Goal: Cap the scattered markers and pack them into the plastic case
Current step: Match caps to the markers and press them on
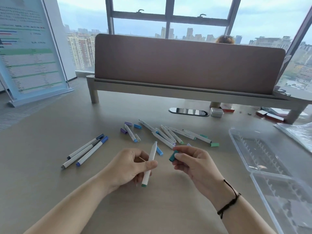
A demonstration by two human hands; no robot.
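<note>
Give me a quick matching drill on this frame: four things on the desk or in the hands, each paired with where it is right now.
Things:
1. teal cap
2. uncapped marker
3. three capped markers
4. plastic case

Places:
A. lying open at the desk's right side
B. pinched in the right hand
C. lying together on the desk to the left
D. held in the left hand, tip pointing up

Pairs: 1-B, 2-D, 3-C, 4-A

Left hand point(128, 168) pinching a marker point(149, 163), right hand point(194, 163) pinching a cap point(173, 155)
</note>
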